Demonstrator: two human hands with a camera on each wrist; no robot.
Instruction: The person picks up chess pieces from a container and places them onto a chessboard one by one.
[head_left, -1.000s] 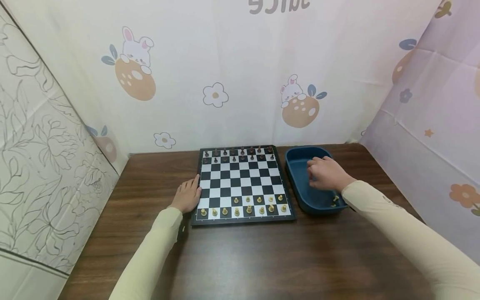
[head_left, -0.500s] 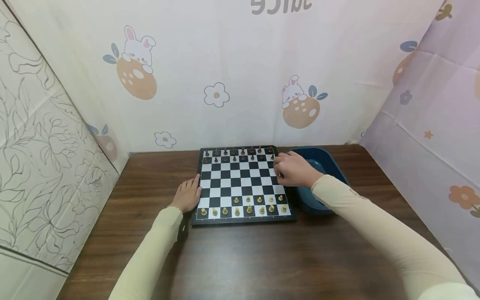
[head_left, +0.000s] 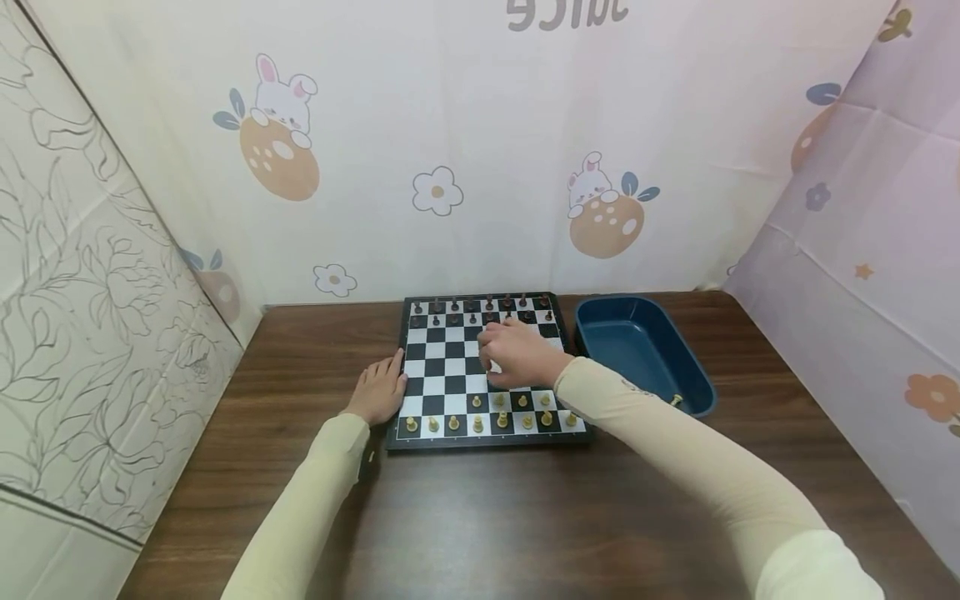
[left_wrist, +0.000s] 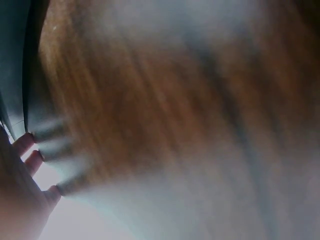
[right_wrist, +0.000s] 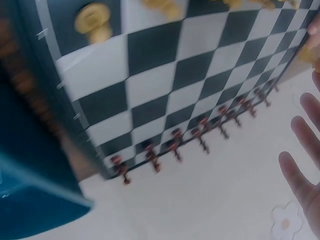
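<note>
A black-and-white chessboard [head_left: 455, 364] lies on the table. My left hand [head_left: 377, 390] rests flat along its left edge, fingers straight. My right hand [head_left: 519, 355] is over the board's middle-right squares, ahead of the cream front rows. In the right wrist view, its thumb and index finger pinch a cream chess piece [right_wrist: 307, 55], while the other fingers extend loosely. A full cream back row [head_left: 477, 424] stands near me, with several cream pawns [head_left: 477, 401] in front toward the right. Dark red chess pieces [head_left: 436, 321] fill the two far rows.
Right of the board sits a blue tray [head_left: 633, 343] with a cream chess piece [head_left: 677, 400] near its front end, partly behind the right sleeve [head_left: 675, 442]. The wooden table [head_left: 480, 517] meets a patterned curtain [head_left: 495, 250] just behind the board.
My right hand has moved left from inside the blue tray, across the board's right edge, to above its middle-right squares. The left hand stays at the board's left edge.
</note>
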